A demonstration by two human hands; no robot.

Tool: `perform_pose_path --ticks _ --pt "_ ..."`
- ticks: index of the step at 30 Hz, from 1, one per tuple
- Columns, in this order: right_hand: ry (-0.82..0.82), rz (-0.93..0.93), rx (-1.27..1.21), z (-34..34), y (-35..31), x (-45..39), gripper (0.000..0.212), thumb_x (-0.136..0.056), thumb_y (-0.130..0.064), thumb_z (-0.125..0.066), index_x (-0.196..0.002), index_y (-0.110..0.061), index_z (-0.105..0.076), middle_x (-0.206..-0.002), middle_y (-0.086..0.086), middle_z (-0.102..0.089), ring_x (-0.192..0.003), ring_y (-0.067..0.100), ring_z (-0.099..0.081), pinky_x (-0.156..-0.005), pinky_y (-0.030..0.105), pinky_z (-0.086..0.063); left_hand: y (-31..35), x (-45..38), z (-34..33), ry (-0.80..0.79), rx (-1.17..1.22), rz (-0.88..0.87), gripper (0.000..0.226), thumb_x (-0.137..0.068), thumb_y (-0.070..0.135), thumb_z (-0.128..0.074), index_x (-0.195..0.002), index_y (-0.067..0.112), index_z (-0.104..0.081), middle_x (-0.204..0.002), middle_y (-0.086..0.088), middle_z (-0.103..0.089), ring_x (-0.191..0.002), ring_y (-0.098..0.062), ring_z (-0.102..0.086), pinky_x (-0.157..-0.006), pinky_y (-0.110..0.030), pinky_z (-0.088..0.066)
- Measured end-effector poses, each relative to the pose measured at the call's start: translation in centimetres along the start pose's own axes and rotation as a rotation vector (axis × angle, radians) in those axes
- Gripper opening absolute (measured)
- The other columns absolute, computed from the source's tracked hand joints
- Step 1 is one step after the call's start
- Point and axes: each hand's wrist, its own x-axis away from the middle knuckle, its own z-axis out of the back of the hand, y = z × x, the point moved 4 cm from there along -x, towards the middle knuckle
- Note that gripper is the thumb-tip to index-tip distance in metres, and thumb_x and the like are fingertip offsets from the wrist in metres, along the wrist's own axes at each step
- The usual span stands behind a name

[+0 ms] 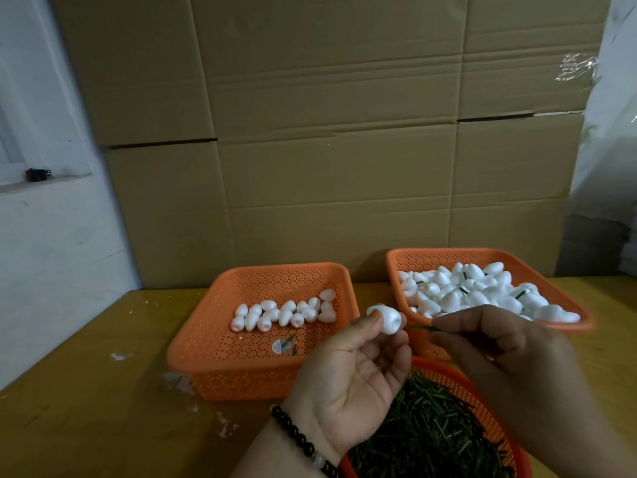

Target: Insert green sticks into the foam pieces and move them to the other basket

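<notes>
As a left hand (351,367) pinches a foam piece (385,319) between two orange baskets, the right hand (499,343) pinches a green stick (423,327) just beside it; insertion is in hand; next, the tip must meet the foam squarely.

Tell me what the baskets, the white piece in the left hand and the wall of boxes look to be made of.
Left basket and right basket: orange moulded plastic, perforated, slightly glossy. Foam piece, pinched by the left hand: matte white, probably polystyrene. Boxes: brown corrugated cardboard, creased and seamed.
</notes>
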Motion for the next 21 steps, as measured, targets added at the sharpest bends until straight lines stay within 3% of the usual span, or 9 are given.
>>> perform_pose_path --ticks 3,6,13,17,21 --pt "0.003 0.090 0.095 -0.3 0.2 0.2 0.008 -0.077 -0.024 -0.076 -0.082 -0.023 -0.070 -0.082 -0.017 -0.065 -0.081 -0.004 -0.062 -0.070 0.005 -0.047 -0.3 0.1 -0.3 0.001 0.026 0.005 0.013 -0.070 0.005 -0.069 -0.076 -0.005 -0.075 -0.091 -0.018 -0.070 -0.064 -0.021 -0.067 -0.059 -0.029 -0.058" --pt "0.001 0.115 0.142 -0.4 0.3 0.3 0.013 -0.076 -0.025 -0.067 -0.082 -0.015 -0.073 -0.084 -0.012 -0.064 -0.078 -0.001 -0.061 -0.070 0.012 -0.049 -0.6 0.3 -0.6 0.008 0.047 0.017 0.013 -0.066 0.004 -0.071 -0.075 -0.005 -0.075 -0.089 -0.019 -0.068 -0.063 -0.022 -0.066 -0.058 -0.031 -0.058" --pt "0.002 0.147 0.185 -0.5 0.1 0.4 0.019 -0.078 -0.031 -0.060 -0.081 -0.016 -0.072 -0.083 -0.011 -0.065 -0.071 0.003 -0.064 -0.061 0.023 -0.051 -1.0 0.4 -0.8 0.033 0.008 0.017 0.010 -0.064 0.003 -0.071 -0.070 -0.004 -0.072 -0.077 -0.017 -0.065 -0.061 -0.023 -0.065 -0.059 -0.034 -0.059" --pt "0.016 0.181 0.194 -0.8 0.5 0.6 0.008 -0.085 -0.025 -0.071 -0.083 -0.018 -0.072 -0.085 -0.012 -0.064 -0.072 0.002 -0.062 -0.063 0.023 -0.050 -1.2 0.4 -0.8 0.039 -0.047 0.005 0.017 -0.063 0.005 -0.071 -0.077 -0.003 -0.070 -0.075 -0.016 -0.065 -0.061 -0.022 -0.065 -0.059 -0.033 -0.060" --pt "0.024 0.211 0.189 -1.0 0.6 0.9 0.016 -0.084 -0.032 -0.064 -0.084 -0.019 -0.072 -0.086 -0.012 -0.063 -0.074 0.000 -0.060 -0.064 0.018 -0.049 -1.4 0.4 -0.7 0.027 -0.080 0.006 0.026 -0.065 0.006 -0.071 -0.089 -0.003 -0.065 -0.075 -0.015 -0.066 -0.062 -0.021 -0.066 -0.057 -0.031 -0.059"
